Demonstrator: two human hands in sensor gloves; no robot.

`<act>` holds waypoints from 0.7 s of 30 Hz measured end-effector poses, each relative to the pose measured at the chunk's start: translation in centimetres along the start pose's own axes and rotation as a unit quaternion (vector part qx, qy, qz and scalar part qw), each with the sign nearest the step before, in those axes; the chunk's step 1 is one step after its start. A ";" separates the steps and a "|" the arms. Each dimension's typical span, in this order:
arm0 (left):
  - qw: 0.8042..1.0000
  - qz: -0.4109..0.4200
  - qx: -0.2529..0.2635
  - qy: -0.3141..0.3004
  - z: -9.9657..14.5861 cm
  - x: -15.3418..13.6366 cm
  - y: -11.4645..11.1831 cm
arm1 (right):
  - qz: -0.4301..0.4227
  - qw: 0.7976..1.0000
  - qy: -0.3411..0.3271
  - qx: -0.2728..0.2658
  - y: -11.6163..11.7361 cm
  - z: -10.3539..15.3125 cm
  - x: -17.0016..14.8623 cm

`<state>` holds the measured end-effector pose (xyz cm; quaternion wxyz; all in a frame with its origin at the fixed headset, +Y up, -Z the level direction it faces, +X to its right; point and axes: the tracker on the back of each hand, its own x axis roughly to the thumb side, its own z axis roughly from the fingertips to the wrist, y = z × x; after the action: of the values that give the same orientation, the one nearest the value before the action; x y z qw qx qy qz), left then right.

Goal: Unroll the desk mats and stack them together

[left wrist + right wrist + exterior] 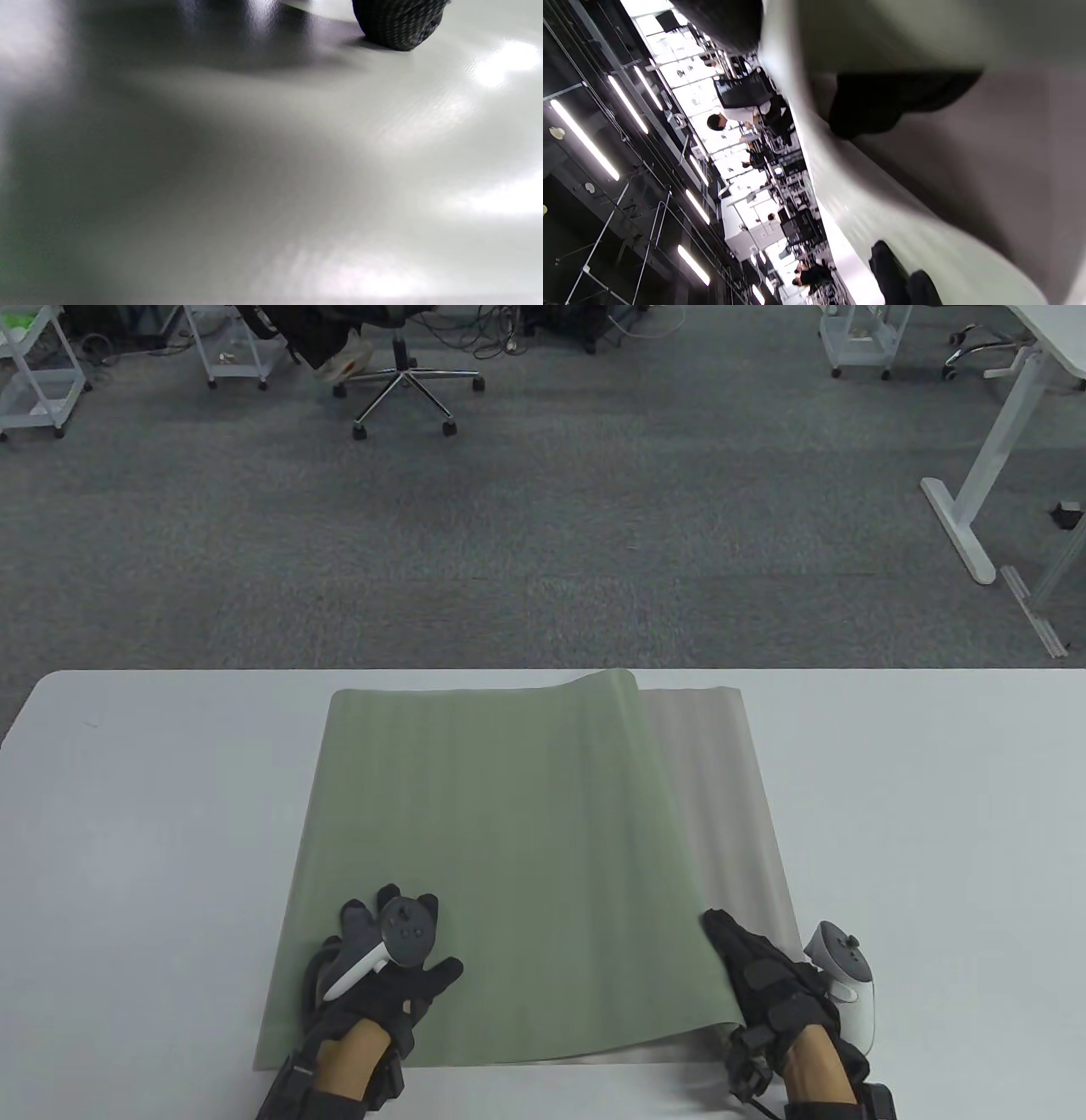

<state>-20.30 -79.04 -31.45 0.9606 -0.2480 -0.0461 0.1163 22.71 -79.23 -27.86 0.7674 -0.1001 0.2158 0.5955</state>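
Note:
A green desk mat [492,857] lies on top of a grey desk mat [730,797] in the middle of the white table [153,831]. The green mat's right edge curls up off the grey one. My left hand [392,959] rests flat, fingers spread, on the green mat's near left part; a gloved fingertip [398,25] touches the mat's surface [297,169] in the left wrist view. My right hand [755,967] holds the green mat's curled right edge near the front corner. In the right wrist view the mat [925,38] fills the right side and dark fingers [899,275] show.
The grey mat's strip shows right of the green one and along the front. The table's far edge [543,672] runs just behind the mats. Beyond lie grey carpet, an office chair [407,381], white carts and a desk leg [976,500].

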 end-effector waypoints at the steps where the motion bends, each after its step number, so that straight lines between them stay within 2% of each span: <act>1: 1.000 -0.004 0.000 -0.002 -0.1 0.0 0.0 | 0.018 1.000 -0.003 -0.010 0.0 0.1 0.2; 5: 1.000 -0.002 -0.002 0.002 0.0 0.0 0.0 | 0.030 0.999 -0.013 -0.026 -0.2 0.4 0.6; 9: 1.000 -0.008 -0.004 0.000 -0.1 0.1 0.1 | -0.039 0.999 0.008 0.013 -0.6 0.0 -0.2; 13: 1.000 -0.004 -0.001 0.001 0.0 0.0 0.0 | -0.043 0.998 0.017 0.043 -0.5 -0.3 -0.6; 19: 1.000 -0.004 -0.001 0.001 0.0 0.0 0.0 | 0.008 1.000 -0.006 -0.027 -1.2 0.2 0.3; 21: 1.000 -0.009 -0.002 -0.001 0.0 0.1 0.0 | -0.008 0.999 -0.005 -0.033 -1.7 0.3 0.2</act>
<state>-20.23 -79.03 -31.50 0.9612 -0.2490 -0.0501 0.1075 24.40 -79.39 -27.83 0.7693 -0.1243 0.1911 0.5968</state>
